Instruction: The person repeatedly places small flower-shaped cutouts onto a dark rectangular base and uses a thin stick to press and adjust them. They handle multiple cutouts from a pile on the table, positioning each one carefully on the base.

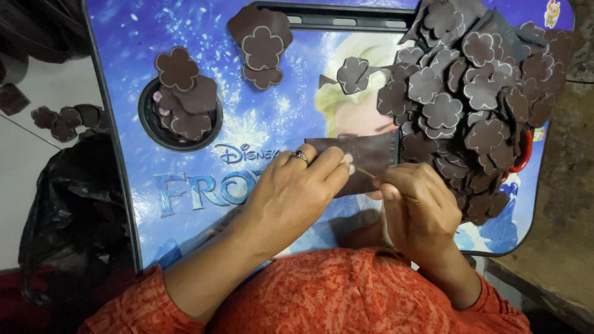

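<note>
A: Item one?
B: Brown rectangular sheet (362, 158), flat on the blue printed surface (204, 130), near its front centre, just left of the big heap.

A: Hands on it?
B: Left hand (297, 192), palm down, ring on one finger, fingers pressed together on the sheet's left end, pinning it. Right hand (421, 213), fingers curled and pinching a thin pencil (377, 179), its tip touching the sheet's lower edge beside the left fingertips. Both forearms come in from orange sleeves (346, 291) at the bottom.

A: Containers?
B: One round black cup recess (151, 133), upper left of the surface. Contents: several brown flower cutouts (185, 102), overlapping and spilling over the rim.

A: Loose stock?
B: Small stack of flower cutouts (263, 49), top centre, one with a pale outline. Large heap of flower cutouts (476, 93), right side, many with pale edges; a red curved object (525, 151) shows at the heap's right edge, mostly hidden.

A: Off the surface?
B: A few more brown cutouts (65, 117) on the pale floor to the left; black plastic bag (74, 210) below them.

A: Stickers, labels?
B: Small bright cartoon sticker (552, 12), top right corner. Surface print: blue, snowflakes, pale lettering at the front left.
</note>
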Available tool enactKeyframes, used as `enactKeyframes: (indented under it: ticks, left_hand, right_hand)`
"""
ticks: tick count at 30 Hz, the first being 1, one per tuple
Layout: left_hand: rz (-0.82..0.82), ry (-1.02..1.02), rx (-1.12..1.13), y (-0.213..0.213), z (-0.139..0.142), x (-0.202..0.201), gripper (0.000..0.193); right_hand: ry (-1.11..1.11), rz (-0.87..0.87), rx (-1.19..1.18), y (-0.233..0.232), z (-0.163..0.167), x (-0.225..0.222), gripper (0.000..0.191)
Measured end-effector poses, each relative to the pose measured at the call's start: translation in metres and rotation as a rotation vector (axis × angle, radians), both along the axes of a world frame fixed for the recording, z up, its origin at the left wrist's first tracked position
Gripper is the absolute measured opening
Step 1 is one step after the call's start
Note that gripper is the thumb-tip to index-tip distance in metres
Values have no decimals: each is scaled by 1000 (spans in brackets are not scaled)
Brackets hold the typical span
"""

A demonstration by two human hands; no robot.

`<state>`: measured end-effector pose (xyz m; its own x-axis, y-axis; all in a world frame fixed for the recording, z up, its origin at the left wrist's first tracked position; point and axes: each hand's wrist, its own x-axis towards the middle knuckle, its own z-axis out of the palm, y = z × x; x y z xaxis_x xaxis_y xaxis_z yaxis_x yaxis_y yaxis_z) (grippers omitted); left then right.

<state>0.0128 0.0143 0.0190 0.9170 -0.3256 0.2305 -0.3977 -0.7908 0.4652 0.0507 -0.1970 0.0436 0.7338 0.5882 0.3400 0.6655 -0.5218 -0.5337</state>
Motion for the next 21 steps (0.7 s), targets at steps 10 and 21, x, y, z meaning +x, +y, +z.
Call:
enactKeyframes:
  ticks: [10,21]
  left_hand:
    - [9,-5,4,-1,-1,1,24]
    - [14,0,3,-1,-2,1,23]
  right_hand:
    - [44,30,-4,2,2,-5,6]
    - [48,36,-29,-1,2,-4,4]
